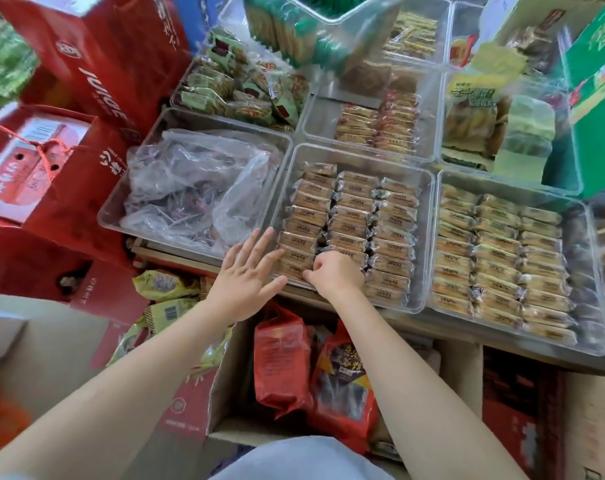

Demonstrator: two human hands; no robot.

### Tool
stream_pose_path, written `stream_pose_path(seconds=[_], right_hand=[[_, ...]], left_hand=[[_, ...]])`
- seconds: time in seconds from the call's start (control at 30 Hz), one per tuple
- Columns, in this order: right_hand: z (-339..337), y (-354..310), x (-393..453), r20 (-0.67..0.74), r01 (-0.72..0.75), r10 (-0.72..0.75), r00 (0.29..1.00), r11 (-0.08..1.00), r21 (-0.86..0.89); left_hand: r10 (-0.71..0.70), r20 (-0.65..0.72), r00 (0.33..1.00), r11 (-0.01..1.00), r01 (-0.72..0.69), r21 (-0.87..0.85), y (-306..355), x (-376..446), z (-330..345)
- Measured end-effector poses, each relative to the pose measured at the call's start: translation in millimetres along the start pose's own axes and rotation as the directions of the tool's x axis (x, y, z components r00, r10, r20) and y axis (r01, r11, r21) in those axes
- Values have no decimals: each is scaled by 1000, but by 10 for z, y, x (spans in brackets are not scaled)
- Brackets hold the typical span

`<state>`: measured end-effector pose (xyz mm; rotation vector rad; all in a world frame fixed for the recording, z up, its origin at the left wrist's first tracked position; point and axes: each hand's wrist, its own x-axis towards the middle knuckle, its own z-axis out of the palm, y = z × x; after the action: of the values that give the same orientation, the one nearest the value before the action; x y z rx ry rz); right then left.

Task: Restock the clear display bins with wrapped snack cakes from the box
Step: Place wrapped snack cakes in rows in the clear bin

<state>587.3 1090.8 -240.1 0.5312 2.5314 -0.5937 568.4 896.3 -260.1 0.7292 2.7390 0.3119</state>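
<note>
R hand (335, 273) fingers curled on snack cake (342, 253) in clear bin (424, 237) (front row); L hand (249, 271) flat, holding nothing.

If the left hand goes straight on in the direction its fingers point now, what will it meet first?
Probably the near-left wall of the clear plastic bin, where the left hand's fingertips already lie, and behind it the left column of brown wrapped snack cakes. Depth is unclear.

The right hand (335, 273) covers some snack cakes (349, 216); its fingers (311, 274) curl under, so any hold is hidden
</note>
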Motion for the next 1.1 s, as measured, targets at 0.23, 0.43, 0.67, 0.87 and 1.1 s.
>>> stream_pose_path(seconds=[0.23, 0.43, 0.67, 0.87, 1.1], right_hand=[[74, 163, -78, -101, 72, -55, 993, 982, 175], [76, 187, -89, -100, 80, -58, 993, 968, 239], [81, -39, 20, -50, -100, 105, 993, 992, 83], [104, -117, -45, -106, -179, 192, 976, 976, 124], [102, -18, -614, -367, -50, 230, 901, 897, 439]], left_hand=[[-244, -26, 969, 948, 233, -215, 279, 121, 1], [-328, -44, 944, 905, 301, -300, 337, 266, -172], [-220, 3, 975, 970, 218, 108, 271, 462, -300], [-95, 1, 995, 978, 93, 184, 155, 473, -321], [182, -74, 981, 983, -181, 7, -188, 41, -317]])
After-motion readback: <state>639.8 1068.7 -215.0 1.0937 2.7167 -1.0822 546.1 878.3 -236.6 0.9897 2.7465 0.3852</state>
